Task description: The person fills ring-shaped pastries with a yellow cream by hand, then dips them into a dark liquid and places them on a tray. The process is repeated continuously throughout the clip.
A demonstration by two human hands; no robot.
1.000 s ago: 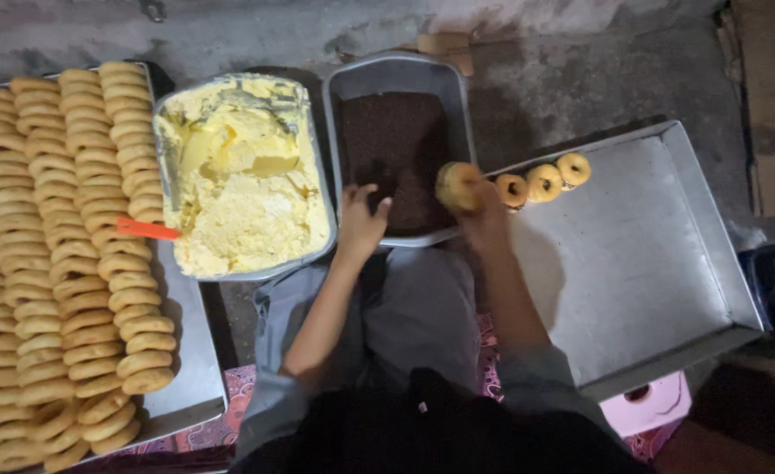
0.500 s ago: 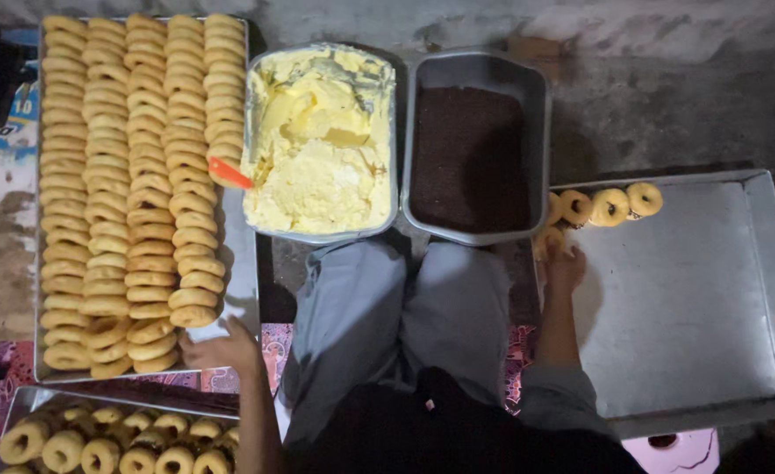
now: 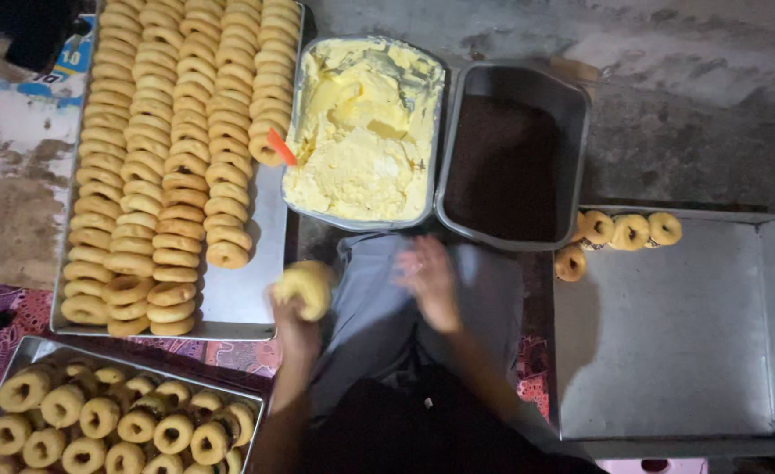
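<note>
One plain doughnut [image 3: 304, 287] sits in the clenched fingers of the left hand [image 3: 293, 318], held above the lap just beside the near edge of the big tray [image 3: 251, 290]. The right hand [image 3: 427, 279] hovers blurred over the knees, fingers spread and holding nothing. Beyond them stand two tubs, one of yellow cream [image 3: 361, 132] with an orange spatula handle [image 3: 280, 147], one of dark sprinkles [image 3: 506, 167]. Four doughnuts [image 3: 629, 232] lie in the corner of the right-hand tray [image 3: 677, 351].
</note>
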